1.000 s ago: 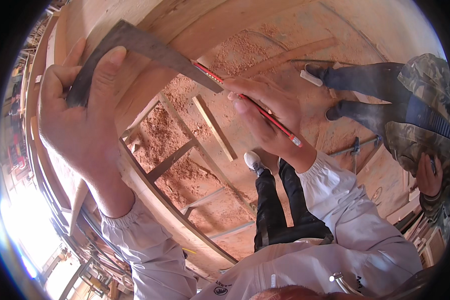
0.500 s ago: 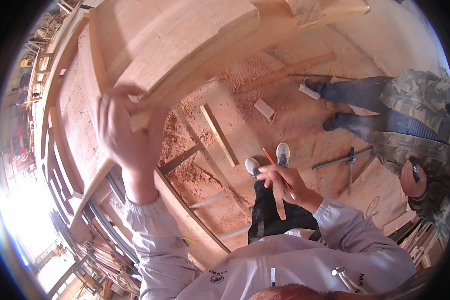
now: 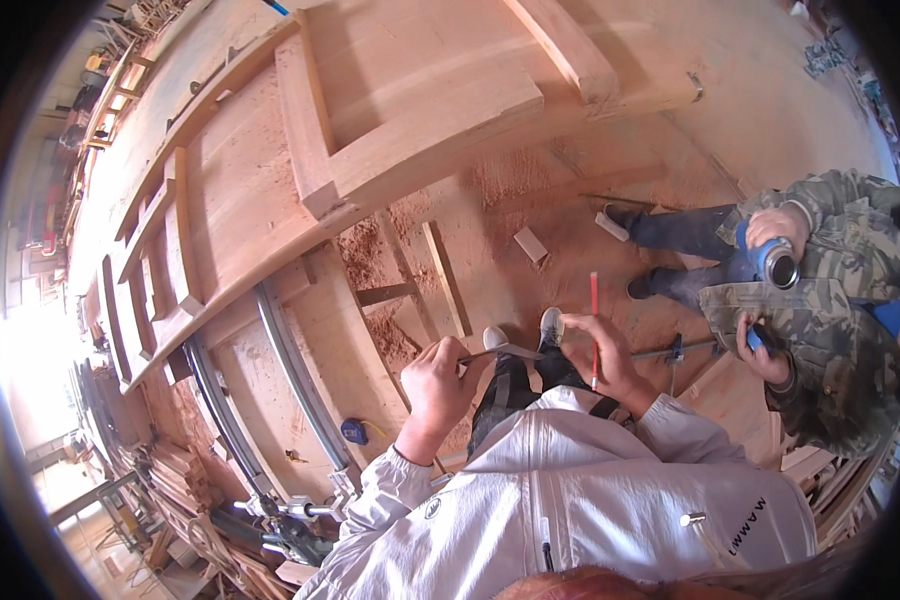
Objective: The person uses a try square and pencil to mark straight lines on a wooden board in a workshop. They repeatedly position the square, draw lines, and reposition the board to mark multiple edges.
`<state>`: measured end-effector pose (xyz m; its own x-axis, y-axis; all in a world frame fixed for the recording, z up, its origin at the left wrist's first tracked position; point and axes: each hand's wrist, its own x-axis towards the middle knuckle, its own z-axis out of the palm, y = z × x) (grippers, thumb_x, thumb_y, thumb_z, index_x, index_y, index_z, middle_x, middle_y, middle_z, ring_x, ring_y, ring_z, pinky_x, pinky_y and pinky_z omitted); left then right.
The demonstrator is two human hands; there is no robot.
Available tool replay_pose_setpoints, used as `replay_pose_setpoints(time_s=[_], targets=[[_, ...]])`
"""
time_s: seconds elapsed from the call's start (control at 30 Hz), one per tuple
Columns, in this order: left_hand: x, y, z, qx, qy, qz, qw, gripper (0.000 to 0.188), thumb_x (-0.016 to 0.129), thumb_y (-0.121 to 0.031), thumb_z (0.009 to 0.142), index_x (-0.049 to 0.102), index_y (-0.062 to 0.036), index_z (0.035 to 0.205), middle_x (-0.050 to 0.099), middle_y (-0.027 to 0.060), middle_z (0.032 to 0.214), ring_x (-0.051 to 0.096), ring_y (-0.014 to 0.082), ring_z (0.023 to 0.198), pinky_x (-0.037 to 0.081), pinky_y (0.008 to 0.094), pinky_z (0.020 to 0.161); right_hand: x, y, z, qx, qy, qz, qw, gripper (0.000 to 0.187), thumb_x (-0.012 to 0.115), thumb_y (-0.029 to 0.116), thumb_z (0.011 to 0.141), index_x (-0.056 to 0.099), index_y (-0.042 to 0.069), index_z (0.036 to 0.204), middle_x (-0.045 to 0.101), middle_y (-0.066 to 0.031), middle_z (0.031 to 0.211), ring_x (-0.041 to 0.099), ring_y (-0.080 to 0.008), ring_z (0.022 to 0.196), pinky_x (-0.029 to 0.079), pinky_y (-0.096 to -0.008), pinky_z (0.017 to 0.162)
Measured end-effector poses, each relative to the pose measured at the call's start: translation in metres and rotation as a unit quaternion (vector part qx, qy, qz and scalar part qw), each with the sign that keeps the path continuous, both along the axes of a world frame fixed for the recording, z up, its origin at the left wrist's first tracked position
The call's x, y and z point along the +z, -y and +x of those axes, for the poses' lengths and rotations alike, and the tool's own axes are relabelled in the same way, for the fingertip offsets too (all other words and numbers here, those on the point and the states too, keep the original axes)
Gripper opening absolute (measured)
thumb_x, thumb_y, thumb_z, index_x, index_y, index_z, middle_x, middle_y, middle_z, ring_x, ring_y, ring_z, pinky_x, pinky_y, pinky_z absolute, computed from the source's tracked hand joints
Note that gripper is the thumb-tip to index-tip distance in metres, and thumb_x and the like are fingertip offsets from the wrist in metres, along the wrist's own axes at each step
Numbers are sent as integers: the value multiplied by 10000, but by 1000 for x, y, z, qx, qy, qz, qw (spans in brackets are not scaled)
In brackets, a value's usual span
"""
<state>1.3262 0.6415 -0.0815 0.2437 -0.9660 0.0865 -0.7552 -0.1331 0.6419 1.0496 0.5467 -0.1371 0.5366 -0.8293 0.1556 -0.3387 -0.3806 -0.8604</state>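
In front of my body my left hand (image 3: 438,388) is closed, fingers bent in a pinch. From it a thin flat metal piece (image 3: 516,351) with a tapering end points toward my right hand; I cannot tell its exact kind. My right hand (image 3: 610,362) is slightly curled and holds a red pencil (image 3: 595,318) upright against the palm. Beyond both hands lies a large wooden frame (image 3: 410,150) of pale boards and crosspieces, its near corner block (image 3: 320,200) closest to my left hand. Neither hand touches it.
Metal bar clamps (image 3: 300,375) lie left, beside a blue tape measure (image 3: 353,431). Sawdust, a loose wood strip (image 3: 445,278) and a small block (image 3: 531,244) are on the floor. At right a co-worker in a camouflage jacket (image 3: 830,340) holds a blue container (image 3: 773,263).
My left hand has moved from the frame's corner back toward my body, and the thin metal piece now shows in it. The pencil stands more upright. The co-worker's blue container has come into view.
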Motion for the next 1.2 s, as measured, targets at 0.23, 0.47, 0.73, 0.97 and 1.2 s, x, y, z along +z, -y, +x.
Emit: replay_pose_setpoints(time_s=[0.23,0.47,0.73,0.97,1.2], targets=[[37,-15,14,62,-83,-12,995,392,920,-327,860,632,-64,821,643,100,667,613,292,538,486,389,526,12,-24,32,68,7,66,995,261,801,207,966,728,52,1163,760,-135,970,729,-297,898,556,-412,808],[29,-41,56,164,-334,-111,922,306,835,-145,987,601,-29,827,598,-27,699,433,38,626,362,250,548,26,-26,48,46,-25,116,992,235,760,270,1030,718,41,1062,693,-106,773,651,-162,686,518,-350,649],[20,-62,106,180,-318,-83,927,341,646,-252,1126,719,26,944,715,16,796,628,59,726,496,235,647,35,-19,50,15,24,135,990,222,757,230,1036,712,15,1003,671,-38,737,608,-83,684,484,-304,613],[21,-10,92,140,-342,-16,929,212,671,-145,1087,736,34,995,795,77,902,689,85,776,550,246,694,26,5,7,-98,139,175,970,210,674,156,1076,622,45,906,567,42,684,480,-28,571,359,-233,523],[20,67,6,-39,-138,147,979,156,762,-121,990,756,30,1027,773,132,891,711,130,773,567,329,680,14,29,-33,-163,231,254,925,285,754,202,1041,597,79,837,538,63,633,456,-9,550,354,-234,515]])
